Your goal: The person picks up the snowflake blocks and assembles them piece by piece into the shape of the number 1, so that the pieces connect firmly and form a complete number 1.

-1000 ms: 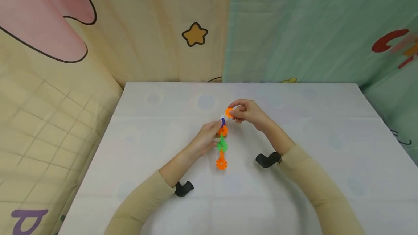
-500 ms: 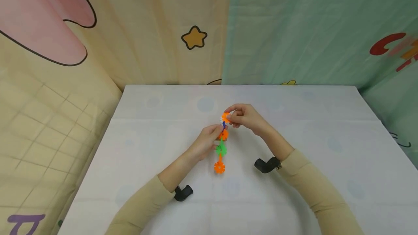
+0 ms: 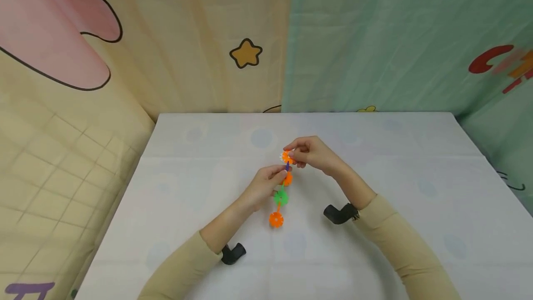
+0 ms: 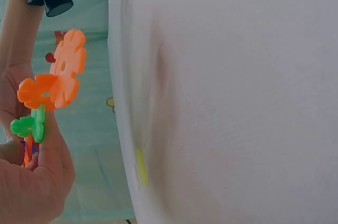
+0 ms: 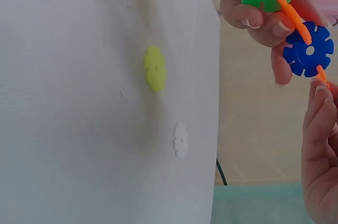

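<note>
My left hand [image 3: 262, 186] pinches a chain of interlocking notched plastic discs near its far end. Toward me the chain shows an orange disc [image 3: 276, 219], a green disc [image 3: 281, 197] and another orange disc [image 3: 288, 179]. A blue disc [image 5: 300, 59] is at its far end, face-on in the right wrist view. Between thumb and fingers, my right hand [image 3: 314, 154] holds a single orange disc [image 3: 285, 157]. That disc's edge meets the blue disc's rim; whether it sits in a slot, I cannot tell. Fingers hide part of the chain.
Two loose discs, one yellow [image 5: 153, 80] and one white [image 5: 180, 139], lie on the white table [image 3: 200, 179] below the hands. Black wrist-worn devices [image 3: 340, 214] sit at both sleeves. Printed curtains [image 3: 354, 50] stand behind the table.
The right hand has brought its orange disc left and toward the chain's far end, up to the blue disc. The left hand's grip has turned slightly, tilting the chain's near end left.
</note>
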